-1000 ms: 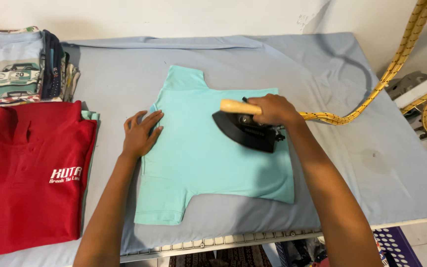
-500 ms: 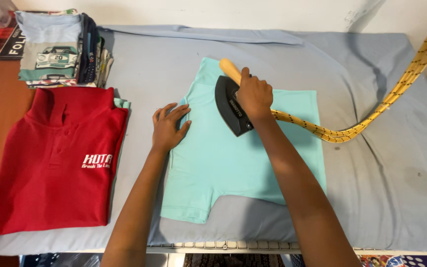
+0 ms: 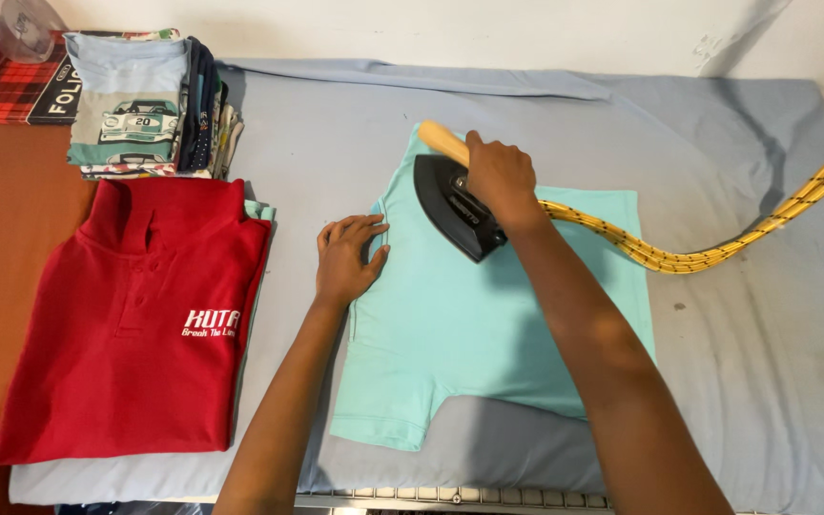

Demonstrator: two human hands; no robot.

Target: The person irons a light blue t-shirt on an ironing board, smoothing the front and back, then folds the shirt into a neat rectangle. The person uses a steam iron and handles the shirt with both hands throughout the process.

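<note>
A turquoise garment (image 3: 450,324) lies flat on the grey-blue ironing pad (image 3: 336,143). My right hand (image 3: 500,176) grips the wooden handle of a black iron (image 3: 450,205), which rests on the garment's upper part. A yellow braided cord (image 3: 698,253) trails from the iron to the right edge. My left hand (image 3: 347,257) lies flat with fingers spread on the garment's left edge, holding it down.
A red polo shirt (image 3: 140,324) lies spread at the left over other folded cloth. A stack of folded clothes (image 3: 140,105) stands at the back left, with a plaid item (image 3: 7,91) and a clear plastic object (image 3: 21,24) beside it. Brown surface runs along the left.
My right hand has slid the iron up and to the left across the garment, toward its top edge. My left hand stayed on the left edge. The view shifted leftward.
</note>
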